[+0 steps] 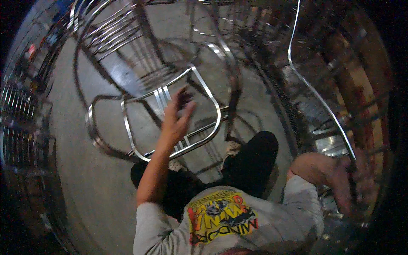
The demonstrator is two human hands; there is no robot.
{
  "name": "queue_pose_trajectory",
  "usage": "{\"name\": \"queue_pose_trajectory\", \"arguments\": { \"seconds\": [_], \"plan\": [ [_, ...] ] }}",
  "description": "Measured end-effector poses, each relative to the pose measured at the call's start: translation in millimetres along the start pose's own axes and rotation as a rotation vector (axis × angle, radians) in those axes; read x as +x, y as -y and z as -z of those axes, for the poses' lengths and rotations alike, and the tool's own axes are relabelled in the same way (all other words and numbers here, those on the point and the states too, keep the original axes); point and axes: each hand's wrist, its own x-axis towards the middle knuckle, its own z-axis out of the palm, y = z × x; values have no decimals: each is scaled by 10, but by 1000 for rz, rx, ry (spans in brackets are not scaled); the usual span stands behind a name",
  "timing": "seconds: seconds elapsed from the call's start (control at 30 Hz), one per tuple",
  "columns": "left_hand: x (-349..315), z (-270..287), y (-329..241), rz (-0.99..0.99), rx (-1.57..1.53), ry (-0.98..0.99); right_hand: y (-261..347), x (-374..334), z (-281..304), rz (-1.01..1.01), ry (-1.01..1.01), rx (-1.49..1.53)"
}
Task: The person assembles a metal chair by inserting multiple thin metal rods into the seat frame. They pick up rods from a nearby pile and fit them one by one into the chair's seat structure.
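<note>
A metal chair frame (219, 112) stands in front of me, with a bare rounded seat frame and curved armrests. Its back has several shiny horizontal bars (117, 32). Over the seat opening hangs my left hand (178, 112), empty, its fingers loosely bent and the thumb apart. Three short parallel strips (162, 98) cross the seat frame just behind that hand. Off to the right, my right hand (346, 176) is smeared by motion, near the lower end of a long bent shiny rod (316, 93). Whether its fingers grip the rod cannot be made out.
Dark metal racks or frames with shiny bars (333, 144) crowd the right side. More stacked barred metal pieces (21, 144) line the left edge. Grey concrete floor (85, 187) lies under the chair. My bent knees (257, 155) are close to the chair's front.
</note>
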Motion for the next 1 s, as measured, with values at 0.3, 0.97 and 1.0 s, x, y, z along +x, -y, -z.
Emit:
{"name": "queue_pose_trajectory", "arguments": {
  "seconds": [0.3,0.97,1.0],
  "plan": [
    [328,70,-202,14,-830,-650,111,-679,-182,-466,-210,358],
    [33,-46,1517,181,998,113,-1355,-1527,-561,-1891,232,67],
    [42,-53,1526,198,994,125,-1420,-1512,-585,-1833,261,36]
  ]
}}
